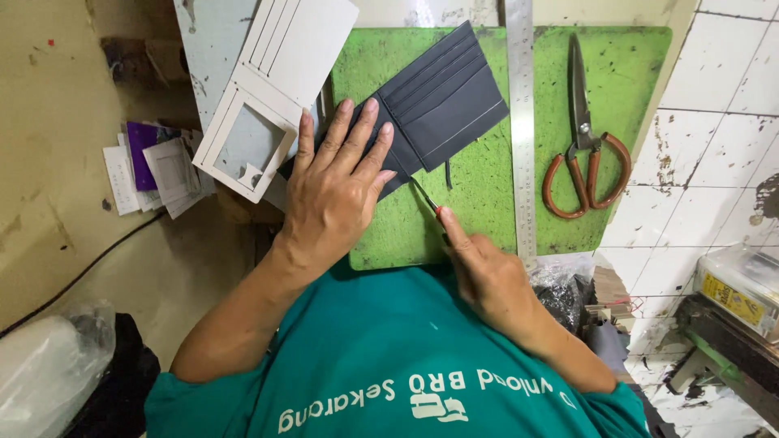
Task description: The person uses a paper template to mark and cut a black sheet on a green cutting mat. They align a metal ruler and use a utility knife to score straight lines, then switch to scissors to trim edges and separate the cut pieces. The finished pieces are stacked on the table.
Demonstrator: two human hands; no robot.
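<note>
A dark grey leather wallet piece with card slots (445, 101) lies on a green cutting mat (487, 186). My left hand (337, 182) presses flat on its left part, fingers spread. My right hand (487, 272) grips a small cutting knife with a red collar (428, 199), its blade touching the leather's lower edge. A thin trimmed strip hangs from the piece near the blade.
A steel ruler (521, 122) lies upright across the mat. Orange-handled scissors (586, 138) rest on the mat's right side. A white card template with a window (272, 97) sits at the upper left. Paper scraps (154, 166) lie on the floor at left.
</note>
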